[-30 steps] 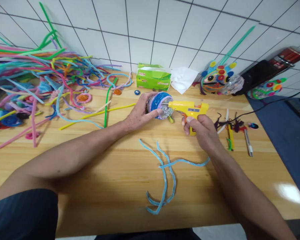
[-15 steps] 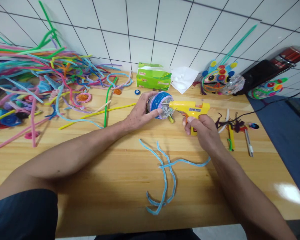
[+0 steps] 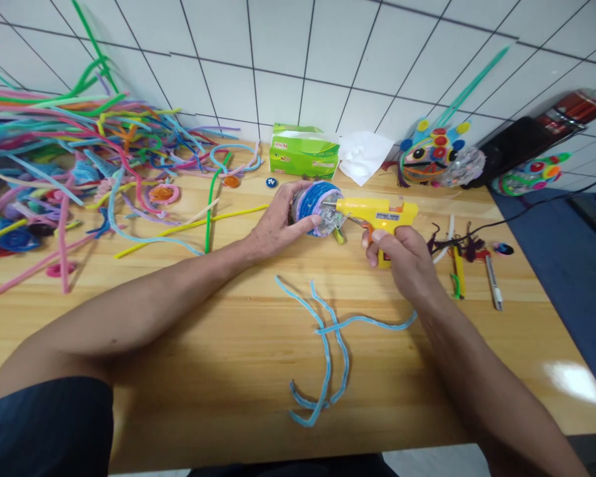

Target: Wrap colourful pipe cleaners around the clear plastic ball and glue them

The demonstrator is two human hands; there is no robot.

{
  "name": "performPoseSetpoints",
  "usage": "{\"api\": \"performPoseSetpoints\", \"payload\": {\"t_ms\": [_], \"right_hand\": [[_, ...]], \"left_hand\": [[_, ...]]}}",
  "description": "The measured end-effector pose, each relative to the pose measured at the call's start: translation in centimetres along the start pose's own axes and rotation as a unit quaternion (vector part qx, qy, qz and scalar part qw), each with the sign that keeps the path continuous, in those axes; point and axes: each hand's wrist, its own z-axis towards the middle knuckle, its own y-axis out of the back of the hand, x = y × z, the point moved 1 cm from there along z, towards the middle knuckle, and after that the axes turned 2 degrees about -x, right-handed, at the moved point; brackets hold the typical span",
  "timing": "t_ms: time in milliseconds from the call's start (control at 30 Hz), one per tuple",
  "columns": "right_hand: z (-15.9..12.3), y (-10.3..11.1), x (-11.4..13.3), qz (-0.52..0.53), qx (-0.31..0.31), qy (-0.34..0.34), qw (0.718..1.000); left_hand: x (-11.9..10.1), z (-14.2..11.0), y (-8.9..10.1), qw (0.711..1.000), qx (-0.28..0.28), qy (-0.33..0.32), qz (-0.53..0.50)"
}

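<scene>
My left hand (image 3: 283, 218) is wrapped round a clear plastic bottle piece (image 3: 320, 207), banded with blue and lilac pipe cleaners and lying on its side. Its clear end faces right. In my right hand (image 3: 402, 255) is a yellow hot glue gun (image 3: 377, 213), held by its handle with a finger at the orange trigger. The nozzle points left, at the bottle's clear end; whether it touches I cannot tell. Below the bottle, several light blue pipe cleaners (image 3: 345, 354) lie loosely crossed on the wooden table (image 3: 203, 384).
A heap of coloured pipe cleaners (image 3: 94, 146) covers the back left. Behind my hands stand a green tissue pack (image 3: 302, 156) and a white paper (image 3: 362, 156). A decorated bottle craft (image 3: 432, 156), a cutter knife (image 3: 494, 283) and a black cord (image 3: 541, 202) are at the right.
The glue gun has tilted very slightly against the bottle's end. Both hands keep their grips, and the view has shifted a little.
</scene>
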Motion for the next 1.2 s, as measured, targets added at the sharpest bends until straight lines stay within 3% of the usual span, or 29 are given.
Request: {"api": "performPoseSetpoints", "payload": {"t_ms": [1200], "right_hand": [[0.11, 0.01, -0.16, 0.009, 0.014, 0.013, 1.000]], "left_hand": [[0.00, 0.02, 0.01, 1.000, 0.000, -0.006, 0.011]]}}
